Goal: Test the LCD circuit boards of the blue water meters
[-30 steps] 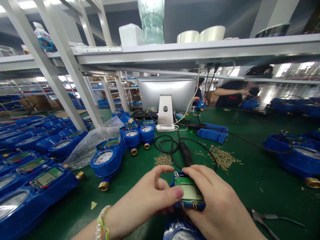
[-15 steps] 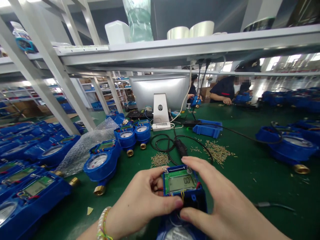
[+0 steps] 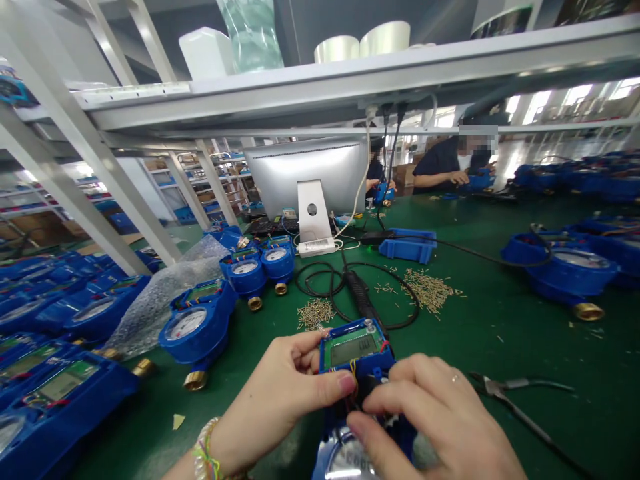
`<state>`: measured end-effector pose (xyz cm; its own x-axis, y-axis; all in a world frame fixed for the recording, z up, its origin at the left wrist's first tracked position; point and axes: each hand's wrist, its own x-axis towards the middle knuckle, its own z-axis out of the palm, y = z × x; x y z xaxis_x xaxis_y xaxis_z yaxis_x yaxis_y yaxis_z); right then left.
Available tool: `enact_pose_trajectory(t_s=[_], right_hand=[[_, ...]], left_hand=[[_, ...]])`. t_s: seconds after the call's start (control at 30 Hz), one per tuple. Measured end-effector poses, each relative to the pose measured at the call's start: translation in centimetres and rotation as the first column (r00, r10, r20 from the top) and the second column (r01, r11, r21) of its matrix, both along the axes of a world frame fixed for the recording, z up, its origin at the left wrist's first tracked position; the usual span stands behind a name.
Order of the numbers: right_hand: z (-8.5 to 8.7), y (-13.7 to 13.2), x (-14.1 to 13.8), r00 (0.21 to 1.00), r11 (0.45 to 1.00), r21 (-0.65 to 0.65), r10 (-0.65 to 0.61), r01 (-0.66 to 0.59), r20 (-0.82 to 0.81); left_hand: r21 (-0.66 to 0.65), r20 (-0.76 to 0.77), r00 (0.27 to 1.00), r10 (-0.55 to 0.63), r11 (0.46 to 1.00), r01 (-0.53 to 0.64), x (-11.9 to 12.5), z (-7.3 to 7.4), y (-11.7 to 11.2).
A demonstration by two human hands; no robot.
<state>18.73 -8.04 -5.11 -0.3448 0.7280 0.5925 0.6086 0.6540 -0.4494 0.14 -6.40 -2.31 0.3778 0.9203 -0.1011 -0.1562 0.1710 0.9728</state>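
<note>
The left hand [image 3: 285,393] reached in from the lower left, wrist ringed by a beaded bracelet [image 3: 206,453], its thumb and fingers clamped on the left edge of the blue water meter [image 3: 357,373]. The right hand [image 3: 435,420] lay curled over the meter's lower half, fingertips pinched together at the thin coloured wires below the green circuit board with its grey display [image 3: 353,347]. The meter sat on the green table [image 3: 500,347], directly before the person. Beyond the meter lay a black corded tool [image 3: 361,297] flanked by loose heaps of small brass pins [image 3: 430,290]. Right of the meter rested metal pliers [image 3: 505,390]; left of it stood round, glossy blue meters [image 3: 197,323] with brass fittings.
</note>
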Motion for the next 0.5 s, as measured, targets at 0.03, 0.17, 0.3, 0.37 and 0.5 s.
enact_pose_trajectory(t_s=[0.03,0.17,0.3,0.37,0.5], right_hand=[[0.0,0.2,0.0,0.999,0.998,-0.052,-0.041,0.041,-0.011],[-0.1,0.5,-0.7,0.999,0.958,-0.284,-0.049,0.049,0.010],[0.0,0.2,-2.0,0.992,0.948,-0.316,-0.083,0.047,-0.100],[0.1,0.2,-2.4,0.988,0.947,-0.318,-0.083,0.038,-0.128],[-0.4,0.6,-2.4,0.986,0.949,-0.312,-0.088,0.039,-0.145]], left_hand=[[-0.004,-0.003,1.000,-0.002,1.000,0.002,0.0,0.0,0.0],[0.011,0.031,0.999,-0.012,1.000,0.012,0.0,-0.2,0.1],[0.037,0.071,0.997,-0.030,0.999,0.027,0.0,-0.3,-0.1],[0.042,0.097,0.994,-0.042,0.998,0.038,0.1,-0.3,-0.2],[0.060,0.171,0.984,-0.059,0.997,0.050,0.0,-0.3,-0.1]])
